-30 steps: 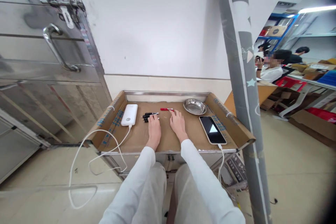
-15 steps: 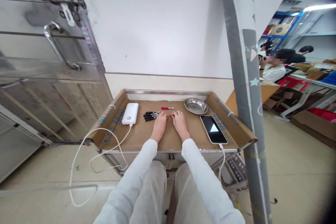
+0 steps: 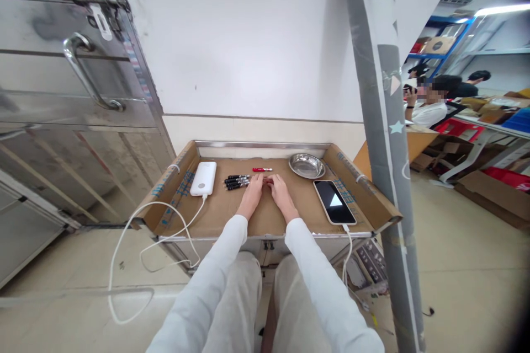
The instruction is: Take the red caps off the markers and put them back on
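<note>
My left hand and my right hand meet over the middle of the cardboard-lined table, fingertips pinched together. Between them is a small red piece, mostly hidden; it looks like part of a red pen at my right fingertips. What my left fingers pinch is covered. Just beyond the hands lies a red pen with a pale end. Beside my left hand several black pens lie in a bunch on the cardboard.
A metal bowl stands at the back right, with a phone on a cable in front of it. On the left is a white power bank with its cable looping off the table. A grey wrapped pole rises at the right; people sit beyond it.
My hands have come together, closing the small gap between the fingertips. The red piece at my right fingers is now more hidden. The view has shifted slightly.
</note>
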A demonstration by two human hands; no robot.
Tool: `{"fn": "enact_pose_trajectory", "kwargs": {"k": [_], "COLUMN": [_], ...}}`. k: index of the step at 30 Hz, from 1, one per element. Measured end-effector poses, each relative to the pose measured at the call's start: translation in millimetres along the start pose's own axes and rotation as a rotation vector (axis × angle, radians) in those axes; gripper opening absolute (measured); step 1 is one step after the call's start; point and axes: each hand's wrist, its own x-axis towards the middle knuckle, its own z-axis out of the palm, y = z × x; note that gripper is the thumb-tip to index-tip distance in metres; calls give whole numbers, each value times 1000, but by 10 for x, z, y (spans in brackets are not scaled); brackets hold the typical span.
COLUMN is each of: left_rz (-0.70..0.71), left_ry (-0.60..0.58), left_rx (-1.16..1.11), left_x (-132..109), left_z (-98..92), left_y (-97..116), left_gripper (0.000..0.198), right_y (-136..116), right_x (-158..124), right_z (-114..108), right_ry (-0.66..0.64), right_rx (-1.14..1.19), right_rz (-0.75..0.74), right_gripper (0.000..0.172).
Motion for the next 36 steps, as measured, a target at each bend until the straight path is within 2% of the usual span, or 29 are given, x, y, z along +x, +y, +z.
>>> {"fn": "enact_pose_trajectory", "kwargs": {"k": [11, 17, 21, 26, 31, 34, 36], "left_rz": [-48, -28, 46, 93, 76, 73, 93], "left_ry": [78, 35, -16, 28, 110, 110, 82], "left_rx": [110, 59, -10, -36, 153, 221, 251], "left_x": [-9, 4, 21, 51, 175, 238, 218], "left_z": [-16, -21, 12, 45, 63, 86, 90], "left_y": [40, 11, -35, -20, 79, 120, 133], "left_gripper": [23, 25, 28, 33, 39, 40, 34], "right_y": [-27, -67, -71, -45, -126, -213, -253], "right_x": [-31, -41, -35, -47, -134, -202, -236], "right_z": [-34, -81, -86, -48, -120, -213, -259], "right_ry": [67, 48, 17, 36, 84, 120, 135], "right_rx": [38, 81, 79, -48, -211, -285, -324], "right_rz": [16, 11, 25, 124, 147, 172, 207], "right_gripper": [17, 18, 17, 16, 23, 26, 26]}}
